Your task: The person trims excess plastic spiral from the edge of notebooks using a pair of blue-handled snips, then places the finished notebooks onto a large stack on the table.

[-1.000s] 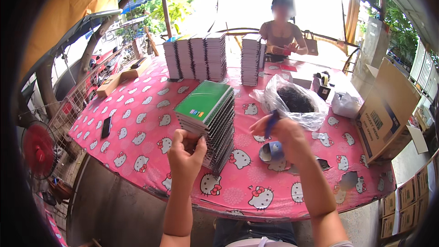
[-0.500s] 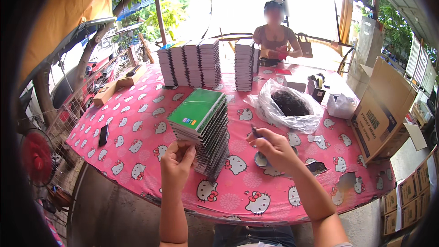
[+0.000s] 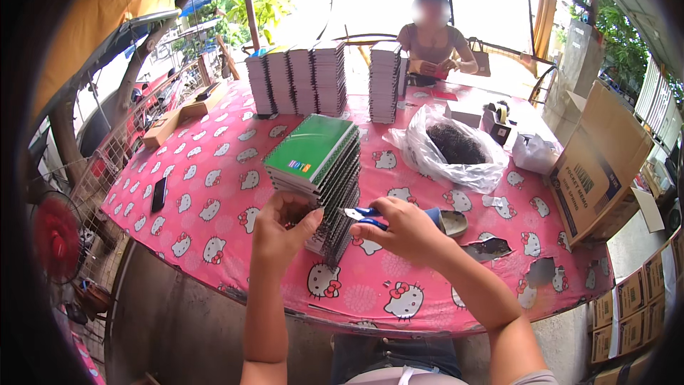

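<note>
A tall stack of spiral notebooks point(image 3: 329, 178), topped by a green cover, stands in front of me with its black coils facing right. My left hand point(image 3: 288, 224) is closed on the edge of a notebook at the stack's near side, thumb beside the coils; the fingertips are partly hidden. In my right hand point(image 3: 399, 224) are small blue-handled pliers point(image 3: 370, 222), their metal jaws pointing left at the coils. I cannot tell whether the jaws touch the wire. A rounded grey object point(image 3: 454, 223) lies just beyond my right wrist, partly hidden.
More notebook stacks point(image 3: 303, 82) and a single stack point(image 3: 385, 84) stand farther back. A plastic bag of black coils point(image 3: 456, 146) lies right, near a tape dispenser point(image 3: 495, 125) and cardboard box point(image 3: 598, 164). A phone point(image 3: 159, 194) lies left. Another person point(image 3: 434, 43) sits opposite.
My right hand has moved left to the stack's coils, and the blue-handled pliers now show in it. My left hand stays at the stack's edge, its thumb now nearer the coils.
</note>
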Motion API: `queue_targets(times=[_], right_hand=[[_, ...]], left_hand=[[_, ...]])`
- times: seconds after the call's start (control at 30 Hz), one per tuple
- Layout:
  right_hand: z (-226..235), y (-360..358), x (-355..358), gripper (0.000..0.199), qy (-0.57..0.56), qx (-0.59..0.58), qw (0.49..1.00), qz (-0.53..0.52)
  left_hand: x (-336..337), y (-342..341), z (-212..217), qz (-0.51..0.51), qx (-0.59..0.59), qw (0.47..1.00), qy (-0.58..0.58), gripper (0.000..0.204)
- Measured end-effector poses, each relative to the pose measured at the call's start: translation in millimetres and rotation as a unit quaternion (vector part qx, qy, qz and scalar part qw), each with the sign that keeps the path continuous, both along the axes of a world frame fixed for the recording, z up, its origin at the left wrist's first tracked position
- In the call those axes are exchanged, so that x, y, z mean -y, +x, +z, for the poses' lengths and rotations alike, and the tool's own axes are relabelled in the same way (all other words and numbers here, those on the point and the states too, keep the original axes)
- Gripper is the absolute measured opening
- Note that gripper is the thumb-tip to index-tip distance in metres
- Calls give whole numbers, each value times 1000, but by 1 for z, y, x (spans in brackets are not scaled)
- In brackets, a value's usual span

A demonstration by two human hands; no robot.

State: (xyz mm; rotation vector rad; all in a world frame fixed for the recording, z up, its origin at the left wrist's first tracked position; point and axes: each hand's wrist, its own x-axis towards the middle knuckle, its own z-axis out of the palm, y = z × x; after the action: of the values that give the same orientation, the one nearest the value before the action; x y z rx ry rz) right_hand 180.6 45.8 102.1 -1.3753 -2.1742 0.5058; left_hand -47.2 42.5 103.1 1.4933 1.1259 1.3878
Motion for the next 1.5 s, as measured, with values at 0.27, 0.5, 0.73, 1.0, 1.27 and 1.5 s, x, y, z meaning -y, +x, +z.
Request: queue_targets(times=[0.27,0.5,0.73,1.0,1.27,1.5], right_hand=[[-5,-8,-6,74,141,63,987,-41],[10,-15,-4,73,180,59,981,-31],[9,-21,-5,70,252,120,959,-42],[13,-18,-7,62,247,128,960,-39],[-7,-10,-13,60,340,78,937,-36],[8,-24,-6,61,78,169,981,-58]], left_hand=[[0,-3,1,-5,-6,1000,-10,25],[5,-2,-1,22,-21,999,16,23],[10,9,4,72,-87,993,37,21],[7,14,3,99,-92,988,75,17],[5,9,-5,61,-22,997,33,21],[4,6,-8,82,-88,992,44,25]])
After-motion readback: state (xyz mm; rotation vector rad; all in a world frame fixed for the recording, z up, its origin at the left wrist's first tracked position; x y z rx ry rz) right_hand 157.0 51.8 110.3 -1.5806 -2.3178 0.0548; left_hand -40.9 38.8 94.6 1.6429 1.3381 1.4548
